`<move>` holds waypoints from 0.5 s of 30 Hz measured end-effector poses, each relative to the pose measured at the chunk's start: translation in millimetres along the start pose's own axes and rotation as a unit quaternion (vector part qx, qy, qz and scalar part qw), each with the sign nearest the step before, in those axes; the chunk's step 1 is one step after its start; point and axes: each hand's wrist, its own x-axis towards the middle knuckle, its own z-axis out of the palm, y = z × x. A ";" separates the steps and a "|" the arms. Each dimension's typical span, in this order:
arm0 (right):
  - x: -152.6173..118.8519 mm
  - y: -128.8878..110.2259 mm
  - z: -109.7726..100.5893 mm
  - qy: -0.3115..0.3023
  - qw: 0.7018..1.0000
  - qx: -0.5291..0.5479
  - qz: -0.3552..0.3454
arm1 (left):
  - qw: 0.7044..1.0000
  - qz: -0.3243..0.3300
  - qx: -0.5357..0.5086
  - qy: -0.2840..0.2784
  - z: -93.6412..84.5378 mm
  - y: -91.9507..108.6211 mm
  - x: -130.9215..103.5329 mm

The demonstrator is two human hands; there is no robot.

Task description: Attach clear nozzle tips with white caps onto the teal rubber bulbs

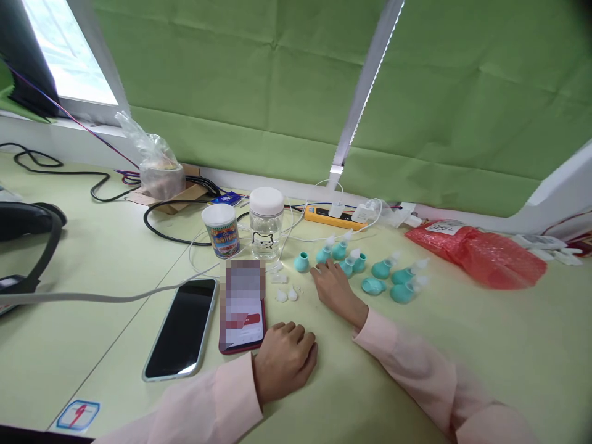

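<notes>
The open-necked teal bulb [302, 263] is just left of the fingertips of your right hand [337, 290], neck up, long axis upright. Right hand is clearly nearer to it; your left hand [287, 357] is farther off, closer to your body. Right fingers bend palm-down at the near side of the bulb group; can't tell if they grip or touch one. Left fingers curl on the tabletop [342, 394]; palm hidden, can't tell if anything's inside. Tipped bulbs [382, 268] spread beyond and right of your right hand. One lying bulb [374, 285] is to its right, long axis roughly left-right. White pieces [287, 295] are left of the right hand, beyond the left one. Lit phone [243, 330] is just left of your left hand; dark phone [182, 330] is further left. Power strip [319, 216] is beyond the right hand, red bag [481, 253] well to its right.
</notes>
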 end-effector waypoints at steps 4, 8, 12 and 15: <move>0.5 5.9 3.5 -0.004 1.000 0.025 -0.007 | 1.000 0.000 -0.002 -0.011 1.4 -0.3 0.2; -2.9 4.9 -5.2 0.005 0.997 0.073 -0.022 | 0.997 -0.033 -0.065 0.016 1.0 -0.3 -1.6; -14.1 -0.2 -28.5 0.038 0.961 0.271 -0.050 | 0.937 -0.179 -0.286 0.092 -4.1 0.9 -1.4; -21.8 -2.0 -43.2 0.028 0.853 0.519 -0.045 | 0.830 -0.277 -0.466 0.130 -6.1 0.6 2.0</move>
